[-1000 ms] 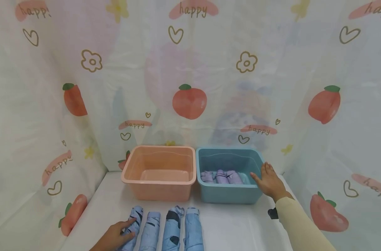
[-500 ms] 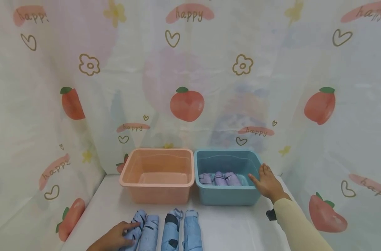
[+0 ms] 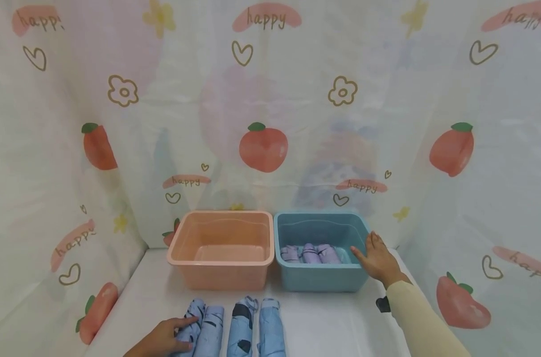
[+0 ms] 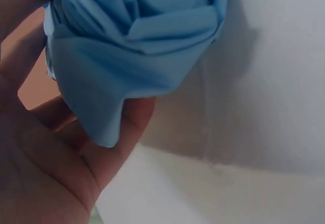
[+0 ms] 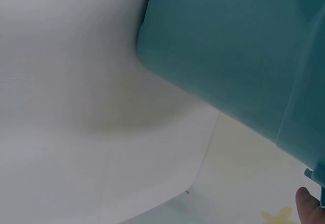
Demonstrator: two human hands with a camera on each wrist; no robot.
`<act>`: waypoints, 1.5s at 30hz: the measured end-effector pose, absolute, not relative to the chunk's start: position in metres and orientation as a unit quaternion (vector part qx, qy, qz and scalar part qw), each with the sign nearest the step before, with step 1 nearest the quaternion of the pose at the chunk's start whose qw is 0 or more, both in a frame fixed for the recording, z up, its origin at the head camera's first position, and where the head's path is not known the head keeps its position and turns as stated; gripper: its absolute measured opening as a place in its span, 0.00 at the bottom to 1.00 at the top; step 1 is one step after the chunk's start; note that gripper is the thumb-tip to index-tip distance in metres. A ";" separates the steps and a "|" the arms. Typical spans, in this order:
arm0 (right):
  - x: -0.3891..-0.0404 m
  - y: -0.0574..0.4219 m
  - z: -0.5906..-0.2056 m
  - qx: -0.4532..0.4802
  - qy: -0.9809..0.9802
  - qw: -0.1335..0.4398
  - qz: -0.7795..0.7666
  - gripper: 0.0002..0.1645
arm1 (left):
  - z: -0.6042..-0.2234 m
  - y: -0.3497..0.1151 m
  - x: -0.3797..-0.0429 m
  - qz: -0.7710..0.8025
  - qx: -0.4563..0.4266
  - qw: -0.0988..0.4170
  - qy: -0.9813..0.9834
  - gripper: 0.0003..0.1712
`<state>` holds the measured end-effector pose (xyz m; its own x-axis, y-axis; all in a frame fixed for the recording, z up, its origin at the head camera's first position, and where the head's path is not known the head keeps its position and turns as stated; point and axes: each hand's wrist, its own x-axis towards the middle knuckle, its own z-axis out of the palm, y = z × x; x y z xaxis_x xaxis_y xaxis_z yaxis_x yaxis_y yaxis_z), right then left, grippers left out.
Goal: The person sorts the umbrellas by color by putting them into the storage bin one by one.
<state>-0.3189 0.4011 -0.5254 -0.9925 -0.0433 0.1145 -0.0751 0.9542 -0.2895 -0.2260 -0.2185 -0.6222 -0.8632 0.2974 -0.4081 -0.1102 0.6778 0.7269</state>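
Several rolled-up folding umbrellas in light blue with dark patches lie side by side at the front of the head view. My left hand (image 3: 162,338) grips the leftmost umbrella (image 3: 196,309), thumb on one side and fingers on the other. Close up in the left wrist view, loose blue fabric (image 4: 147,56) of that umbrella hangs over the fingers. My right hand (image 3: 379,260) rests with straight fingers on the right rim of the teal bin (image 3: 324,278). Inside that bin lie three purple rolled umbrellas (image 3: 311,254). Only a fingertip (image 5: 307,206) shows near the rim in the right wrist view.
A peach bin (image 3: 226,276) stands to the left of the teal one, their rims nearly meeting. Both are on a white table (image 3: 328,322) before a printed curtain (image 3: 306,99). A small black object (image 3: 383,304) lies beside my right forearm.
The leftmost umbrella has shifted slightly, its near part now close against its neighbour, with my left hand on it. The right hand stays at the teal bin. The head view has drifted a little.
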 end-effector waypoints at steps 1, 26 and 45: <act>-0.319 0.401 -0.525 0.030 -0.987 0.054 0.148 0.59 | -0.622 -0.219 -0.225 0.398 0.059 0.249 0.881 0.40; -0.324 0.403 -0.525 0.025 -0.989 0.045 0.140 0.61 | -0.524 -0.217 -0.222 0.251 0.210 -0.009 0.945 0.32; -0.319 0.400 -0.519 0.040 -0.991 0.046 0.122 0.57 | -0.425 -0.200 -0.298 0.211 0.295 -0.044 0.931 0.32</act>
<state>-0.3189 0.3996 -0.5192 -0.9925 -0.0690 0.1010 -0.0914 0.9671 -0.2376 -0.2979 -0.1996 -0.4249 -0.8221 0.5308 0.2060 0.5678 0.7372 0.3663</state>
